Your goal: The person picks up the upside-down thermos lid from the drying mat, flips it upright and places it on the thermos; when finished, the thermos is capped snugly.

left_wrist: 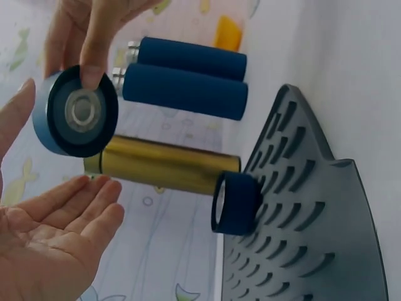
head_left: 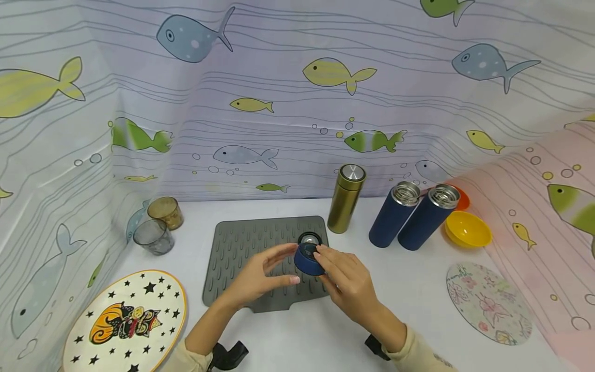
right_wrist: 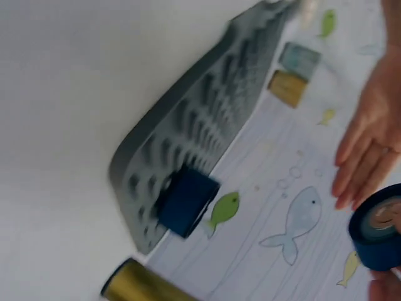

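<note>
My right hand [head_left: 348, 281] pinches a dark blue bottle lid [head_left: 309, 261] above a grey ridged drying mat [head_left: 232, 258]. In the left wrist view the underside of this lid [left_wrist: 47, 119] faces the camera, with a pale ring inside. Close by on its left, my left hand [head_left: 255, 275] has its fingers extended and thumb apart, holding nothing. A second blue lid [right_wrist: 187, 200] rests on the mat; the held one partly hides it in the head view. Two blue bottles [head_left: 390, 219] [head_left: 424, 223] stand uncapped at the right, their steel necks showing.
A gold thermos [head_left: 344, 201] with its cap on stands behind the mat. Yellow [head_left: 467, 232] and orange bowls sit at the far right, near a floral round board [head_left: 488, 305]. At left are amber [head_left: 167, 214] and grey glasses [head_left: 154, 238] and a cat-pattern oval placemat [head_left: 125, 320].
</note>
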A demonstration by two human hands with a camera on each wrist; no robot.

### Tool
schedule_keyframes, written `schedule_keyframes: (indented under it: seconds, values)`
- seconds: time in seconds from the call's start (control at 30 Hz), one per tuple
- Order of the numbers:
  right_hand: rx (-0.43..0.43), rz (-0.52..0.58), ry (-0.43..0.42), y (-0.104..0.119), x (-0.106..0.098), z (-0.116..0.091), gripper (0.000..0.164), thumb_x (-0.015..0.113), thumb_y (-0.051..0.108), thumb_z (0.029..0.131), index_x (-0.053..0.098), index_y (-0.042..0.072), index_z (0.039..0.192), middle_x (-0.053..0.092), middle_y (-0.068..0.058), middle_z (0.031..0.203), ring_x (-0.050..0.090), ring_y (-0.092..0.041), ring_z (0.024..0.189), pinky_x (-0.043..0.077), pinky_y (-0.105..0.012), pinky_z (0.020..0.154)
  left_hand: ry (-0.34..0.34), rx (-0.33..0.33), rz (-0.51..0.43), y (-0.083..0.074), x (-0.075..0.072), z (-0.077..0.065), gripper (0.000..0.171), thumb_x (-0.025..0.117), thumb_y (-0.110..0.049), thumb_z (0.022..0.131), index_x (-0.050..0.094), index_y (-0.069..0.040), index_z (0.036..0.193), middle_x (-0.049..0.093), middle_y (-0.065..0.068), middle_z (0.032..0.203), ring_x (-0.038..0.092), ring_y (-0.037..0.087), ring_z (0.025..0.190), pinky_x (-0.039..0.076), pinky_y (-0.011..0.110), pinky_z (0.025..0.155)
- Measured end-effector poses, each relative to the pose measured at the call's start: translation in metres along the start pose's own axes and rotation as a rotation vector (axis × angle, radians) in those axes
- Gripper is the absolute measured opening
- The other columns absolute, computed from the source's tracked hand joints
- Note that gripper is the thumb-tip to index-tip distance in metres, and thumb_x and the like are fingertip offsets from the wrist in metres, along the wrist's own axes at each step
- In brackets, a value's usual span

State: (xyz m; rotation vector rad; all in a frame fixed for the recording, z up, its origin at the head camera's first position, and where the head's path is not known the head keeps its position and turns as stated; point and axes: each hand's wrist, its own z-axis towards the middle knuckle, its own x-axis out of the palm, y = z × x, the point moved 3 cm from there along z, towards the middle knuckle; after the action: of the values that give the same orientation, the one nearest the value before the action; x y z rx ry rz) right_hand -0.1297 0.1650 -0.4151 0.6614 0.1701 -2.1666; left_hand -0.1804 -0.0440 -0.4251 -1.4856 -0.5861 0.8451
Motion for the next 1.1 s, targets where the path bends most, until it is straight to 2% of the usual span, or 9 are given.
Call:
schedule_keyframes:
  seconds: [0.13,0.3,0.43,0.53,0.63,0.73,0.83,0.93,1.1]
  values:
    - [-0.212,-0.14,-0.055,0.004,-0.004,0.002,0.023,0.055,0.01,0.101,0.072,-0.003,0.109,0.073,-0.018,0.109,0.072,-0.031,0.097,0.056,-0.036,0.075,0.013,0.029,0.012,-0.001,0.005,0.003,0.076,0.08,-0.016,0.084,0.043,-0.007,0.149,0.044,0.013,0.153,0.036,0.031,0.145,0.028,0.035,0.119]
    - [-0.348,-0.188,-0.092,0.008,-0.009,0.004,0.02,0.055,0.004,0.1,0.074,-0.002,0.102,0.075,-0.018,0.103,0.073,-0.029,0.091,0.056,-0.033,0.071,0.054,0.084,0.039,-0.003,0.015,0.005,0.082,0.084,-0.017,0.08,0.041,-0.013,0.15,0.042,0.014,0.154,0.039,0.03,0.143,0.029,0.036,0.118]
    - [-0.389,-0.204,-0.097,0.01,-0.011,0.005,0.02,0.055,0.003,0.099,0.074,-0.001,0.102,0.075,-0.017,0.103,0.074,-0.028,0.091,0.056,-0.032,0.071,0.082,0.119,0.039,-0.004,0.024,0.009,0.085,0.085,-0.016,0.079,0.04,-0.018,0.152,0.044,0.011,0.153,0.044,0.028,0.14,0.033,0.042,0.117]
    - [-0.393,-0.213,-0.097,0.01,-0.011,0.003,0.019,0.055,0.004,0.099,0.074,-0.001,0.102,0.075,-0.017,0.104,0.074,-0.028,0.092,0.057,-0.033,0.072,0.061,0.132,0.07,-0.005,0.029,0.013,0.082,0.086,-0.017,0.078,0.044,-0.02,0.148,0.052,0.005,0.147,0.051,0.023,0.134,0.037,0.042,0.115]
    - [-0.365,-0.207,-0.088,0.007,-0.011,-0.001,0.02,0.055,0.005,0.1,0.074,0.0,0.104,0.074,-0.018,0.106,0.073,-0.029,0.093,0.057,-0.034,0.073,0.011,0.151,0.131,-0.007,0.034,0.018,0.076,0.087,-0.02,0.077,0.049,-0.018,0.142,0.059,0.003,0.138,0.059,0.02,0.125,0.041,0.042,0.112]
    - [-0.291,-0.2,-0.084,0.0,-0.011,-0.006,0.02,0.055,0.008,0.101,0.073,0.0,0.106,0.072,-0.021,0.11,0.072,-0.031,0.093,0.056,-0.036,0.074,-0.033,0.172,0.183,-0.01,0.037,0.025,0.074,0.088,-0.021,0.075,0.05,-0.014,0.138,0.061,0.005,0.134,0.061,0.021,0.122,0.043,0.043,0.11]
    - [-0.147,-0.201,-0.111,-0.014,-0.014,-0.012,0.024,0.058,0.014,0.1,0.07,-0.002,0.112,0.069,-0.025,0.115,0.069,-0.034,0.094,0.054,-0.039,0.075,-0.074,0.173,0.21,-0.015,0.039,0.037,0.073,0.089,-0.021,0.074,0.05,-0.013,0.135,0.064,0.004,0.13,0.061,0.02,0.12,0.044,0.043,0.11]
    - [0.071,-0.2,-0.175,-0.035,-0.021,-0.017,0.036,0.066,0.017,0.095,0.064,-0.008,0.12,0.063,-0.03,0.121,0.064,-0.039,0.102,0.053,-0.039,0.087,-0.095,0.181,0.199,-0.021,0.039,0.053,0.072,0.089,-0.018,0.073,0.049,-0.012,0.133,0.066,0.004,0.126,0.062,0.022,0.119,0.044,0.046,0.109]
    - [0.513,-0.18,-0.333,-0.081,-0.036,-0.028,0.065,0.082,0.007,0.08,0.048,-0.009,0.134,0.05,-0.03,0.135,0.05,-0.039,0.124,0.044,-0.027,0.099,-0.112,0.205,0.193,-0.039,0.04,0.083,0.073,0.088,-0.014,0.073,0.047,-0.011,0.133,0.066,0.006,0.126,0.061,0.023,0.118,0.044,0.046,0.109]
